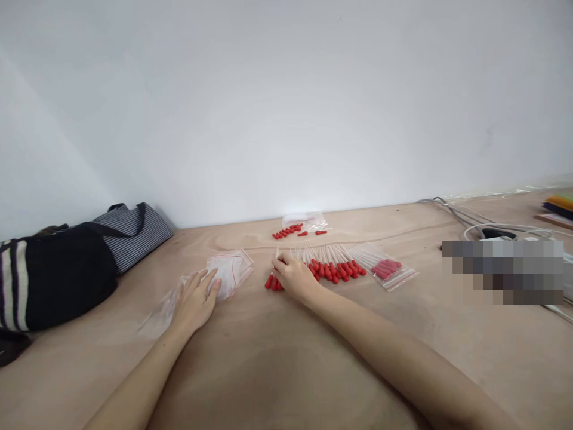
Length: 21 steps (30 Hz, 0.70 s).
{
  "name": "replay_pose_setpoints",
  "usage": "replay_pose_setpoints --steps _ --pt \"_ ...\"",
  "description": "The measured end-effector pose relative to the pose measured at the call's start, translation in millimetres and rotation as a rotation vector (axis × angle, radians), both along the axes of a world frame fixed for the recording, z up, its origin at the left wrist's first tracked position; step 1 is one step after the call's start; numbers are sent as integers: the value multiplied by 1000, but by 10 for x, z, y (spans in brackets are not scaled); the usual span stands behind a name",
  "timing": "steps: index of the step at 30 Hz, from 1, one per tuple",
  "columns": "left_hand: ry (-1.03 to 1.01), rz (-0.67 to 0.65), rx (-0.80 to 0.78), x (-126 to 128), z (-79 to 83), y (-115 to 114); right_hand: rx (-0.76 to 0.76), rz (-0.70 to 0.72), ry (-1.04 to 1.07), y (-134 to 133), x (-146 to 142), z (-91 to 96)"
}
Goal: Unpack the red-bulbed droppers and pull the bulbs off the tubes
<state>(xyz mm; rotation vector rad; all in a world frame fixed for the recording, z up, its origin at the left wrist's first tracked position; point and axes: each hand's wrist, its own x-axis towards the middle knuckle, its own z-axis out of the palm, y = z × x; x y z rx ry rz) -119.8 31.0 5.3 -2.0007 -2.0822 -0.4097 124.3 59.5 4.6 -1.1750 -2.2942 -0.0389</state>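
My left hand (196, 300) lies flat with its fingers spread on clear zip-lock bags (226, 272) that have red strips along their edges. My right hand (293, 275) is at the left end of a row of droppers (342, 272) with red bulbs and thin whitish stems. Its fingers are pinched together around a dropper's stem, and the red bulbs of several droppers (273, 283) show below them. The palm hides part of the row. Just right of the row, a filled zip-lock bag (388, 269) holds several more droppers.
Loose red bulbs (286, 231) and clear tubes with a bag (304, 220) lie near the wall. At the left sit a black bag (67, 275) and a striped bag (138, 233). Grey cables (461, 212) and a blurred-out object (505, 272) occupy the right side of the wooden table (250, 370).
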Motion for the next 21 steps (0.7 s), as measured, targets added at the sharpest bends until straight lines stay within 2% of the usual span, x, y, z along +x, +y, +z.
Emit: replay_pose_setpoints --steps 4,9,13,16,19,21 --pt "-87 -157 113 21 -31 5 9 -18 -48 -14 -61 -64" --pt "-181 -324 226 198 -62 -6 34 -40 -84 -40 -108 -120" --pt "-331 -513 69 446 -63 -56 51 -41 -96 -73 -130 -112" --pt "-391 -595 -56 632 -70 -59 86 -51 -69 -125 -82 -75" --pt "-398 -622 -107 755 -94 -8 147 -67 18 -205 103 -61" --pt "-400 -628 -120 806 -118 41 205 -67 92 -270 336 -87"
